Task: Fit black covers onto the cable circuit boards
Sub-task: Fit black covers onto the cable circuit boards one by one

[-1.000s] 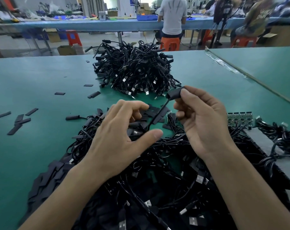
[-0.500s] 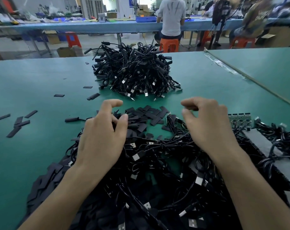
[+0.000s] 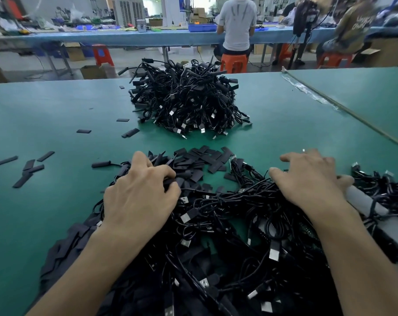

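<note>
A tangled heap of black cables (image 3: 227, 224) with silver USB plugs lies in front of me on the green table (image 3: 56, 110). Just beyond it sits a spread of loose flat black covers (image 3: 202, 156). My left hand (image 3: 138, 197) is palm down at the edge of that spread, thumb and curled forefinger closed on a black cover (image 3: 170, 181). My right hand (image 3: 312, 181) rests palm down on the cables at the right with its fingers spread and holds nothing. The circuit boards under it are hidden.
A second, taller heap of cables (image 3: 189, 101) stands farther back at the centre. Stray covers (image 3: 29, 166) lie scattered at the left. A grey strip (image 3: 364, 201) runs under cables at the right. A table seam (image 3: 344, 110) crosses diagonally. People sit at a far bench (image 3: 236, 21).
My right hand has let go of the covered cable end it held up and dropped onto the cables, shifting right. My left hand moved down and forward into the loose covers.
</note>
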The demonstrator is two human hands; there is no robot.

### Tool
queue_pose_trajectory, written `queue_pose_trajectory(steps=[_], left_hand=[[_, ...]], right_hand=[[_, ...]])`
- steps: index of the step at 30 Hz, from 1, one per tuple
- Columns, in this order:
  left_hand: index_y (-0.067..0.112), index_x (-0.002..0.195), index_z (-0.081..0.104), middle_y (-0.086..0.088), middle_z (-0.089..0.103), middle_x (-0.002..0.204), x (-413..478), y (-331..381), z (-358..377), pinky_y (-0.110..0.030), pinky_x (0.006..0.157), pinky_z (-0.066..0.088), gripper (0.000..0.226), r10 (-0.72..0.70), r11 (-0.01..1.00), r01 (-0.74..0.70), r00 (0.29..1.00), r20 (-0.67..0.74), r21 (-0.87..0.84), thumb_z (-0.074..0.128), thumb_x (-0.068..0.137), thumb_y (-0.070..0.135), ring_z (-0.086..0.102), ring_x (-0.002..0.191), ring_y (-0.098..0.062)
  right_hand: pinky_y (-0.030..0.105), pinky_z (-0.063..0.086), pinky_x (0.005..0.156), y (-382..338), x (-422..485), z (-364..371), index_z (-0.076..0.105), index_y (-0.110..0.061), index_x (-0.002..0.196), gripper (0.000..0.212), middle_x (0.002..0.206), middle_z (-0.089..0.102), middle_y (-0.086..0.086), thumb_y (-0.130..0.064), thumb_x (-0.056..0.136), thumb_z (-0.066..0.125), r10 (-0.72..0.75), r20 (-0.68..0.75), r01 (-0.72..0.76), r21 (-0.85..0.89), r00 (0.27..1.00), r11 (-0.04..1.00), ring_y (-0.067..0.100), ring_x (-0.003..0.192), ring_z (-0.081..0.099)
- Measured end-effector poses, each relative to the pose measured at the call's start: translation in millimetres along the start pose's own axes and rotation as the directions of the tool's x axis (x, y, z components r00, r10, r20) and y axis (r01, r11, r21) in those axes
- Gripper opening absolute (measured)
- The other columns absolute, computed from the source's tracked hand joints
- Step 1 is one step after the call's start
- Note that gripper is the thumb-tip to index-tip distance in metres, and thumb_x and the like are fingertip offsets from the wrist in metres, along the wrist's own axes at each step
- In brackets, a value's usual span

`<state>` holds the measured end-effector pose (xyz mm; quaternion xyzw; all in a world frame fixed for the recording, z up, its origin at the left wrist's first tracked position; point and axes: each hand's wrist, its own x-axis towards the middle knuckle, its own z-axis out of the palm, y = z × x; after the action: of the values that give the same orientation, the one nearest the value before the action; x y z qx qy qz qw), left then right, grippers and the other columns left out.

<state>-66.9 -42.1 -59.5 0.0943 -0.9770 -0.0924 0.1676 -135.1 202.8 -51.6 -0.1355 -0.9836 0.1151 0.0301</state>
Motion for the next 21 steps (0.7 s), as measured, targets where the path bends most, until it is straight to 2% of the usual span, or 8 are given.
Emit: queue_pose_trajectory(steps=[3,5,9,11,13,16,19,21], left_hand=[[0.04,0.095,0.073,0.009,0.034,0.088,-2.6,2.2,-0.8,-0.019,0.048,0.017,0.018,0.061,0.998,-0.063,0.994,-0.088,-0.019,0.062,0.087,0.052,0.031,0.053,0.0],[0.036,0.08,0.075,0.013,0.04,0.08,-3.3,5.7,-1.5,-0.016,0.048,0.015,0.022,0.092,0.996,-0.094,0.99,-0.111,-0.01,0.063,0.087,0.053,0.035,0.05,-0.004],[0.033,0.072,0.074,0.017,0.048,0.064,-5.3,13.4,-1.5,-0.015,0.048,0.023,0.034,0.159,0.985,-0.168,0.976,-0.15,-0.047,0.054,0.088,0.057,0.049,0.053,-0.01],[0.036,0.077,0.074,0.019,0.056,0.066,-6.9,18.3,-2.7,-0.018,0.049,0.033,0.039,0.22,0.967,-0.236,0.963,-0.156,-0.094,0.048,0.088,0.062,0.057,0.061,-0.008],[0.039,0.092,0.073,0.021,0.062,0.078,-9.0,21.5,-1.3,-0.023,0.058,0.043,0.043,0.328,0.931,-0.341,0.938,-0.114,-0.129,0.042,0.088,0.068,0.059,0.075,-0.004],[0.041,0.119,0.064,0.022,0.062,0.109,-11.9,22.6,2.8,-0.031,0.089,0.042,0.057,0.449,0.885,-0.432,0.891,0.074,-0.173,0.033,0.085,0.075,0.056,0.104,-0.003],[0.042,0.128,0.057,0.024,0.06,0.119,-14.1,23.6,10.2,-0.03,0.098,0.038,0.063,0.486,0.87,-0.467,0.866,0.12,-0.156,0.029,0.084,0.078,0.053,0.112,-0.002],[0.041,0.116,0.055,0.023,0.063,0.107,-14.6,24.3,10.4,-0.026,0.091,0.043,0.059,0.441,0.869,-0.407,0.895,0.07,-0.281,0.029,0.083,0.081,0.058,0.1,0.001]], right_hand=[[0.052,0.027,0.1,-0.8,1.0,2.9,0.059,-0.032,0.129,0.044,0.129,0.038,0.001,-0.052,0.092,0.048,-0.079,-0.004,0.079,0.03,0.997,0.996,0.027,0.125,0.025],[0.05,0.027,0.103,-0.9,2.4,3.2,0.062,-0.028,0.126,0.043,0.119,0.033,0.0,-0.052,0.093,0.049,-0.138,-0.015,0.139,0.099,0.99,0.985,0.025,0.123,0.024],[0.047,0.032,0.099,-0.9,1.1,0.5,0.071,-0.029,0.09,0.017,0.107,0.029,-0.004,-0.041,0.092,0.059,-0.221,-0.081,0.234,0.222,0.972,0.947,0.022,0.117,0.031],[0.035,0.039,0.094,0.6,1.4,-0.3,0.067,-0.029,0.079,0.013,0.108,0.033,-0.002,-0.031,0.092,0.065,-0.242,-0.178,0.286,0.288,0.954,0.914,0.021,0.109,0.044],[0.0,0.034,0.077,1.0,0.6,-3.7,0.069,-0.024,0.081,0.013,0.105,0.038,0.0,-0.015,0.09,0.07,-0.242,-0.339,0.355,0.325,0.909,0.877,0.007,0.081,0.051],[-0.007,0.031,0.062,-0.7,-0.3,-10.2,0.069,-0.026,0.08,0.024,0.096,0.05,0.0,-0.003,0.086,0.073,-0.193,-0.5,0.417,0.388,0.844,0.822,-0.006,0.066,0.049],[-0.002,0.041,0.068,-5.9,-1.6,-15.0,0.064,-0.036,0.072,0.03,0.083,0.066,-0.016,-0.012,0.083,0.079,-0.146,-0.497,0.466,0.614,0.855,0.637,-0.007,0.065,0.062],[0.011,0.051,0.074,-8.3,-3.7,-17.6,0.068,-0.034,0.073,0.028,0.074,0.07,-0.018,-0.009,0.08,0.08,-0.183,-0.415,0.454,0.819,0.891,0.352,-0.004,0.072,0.066]])
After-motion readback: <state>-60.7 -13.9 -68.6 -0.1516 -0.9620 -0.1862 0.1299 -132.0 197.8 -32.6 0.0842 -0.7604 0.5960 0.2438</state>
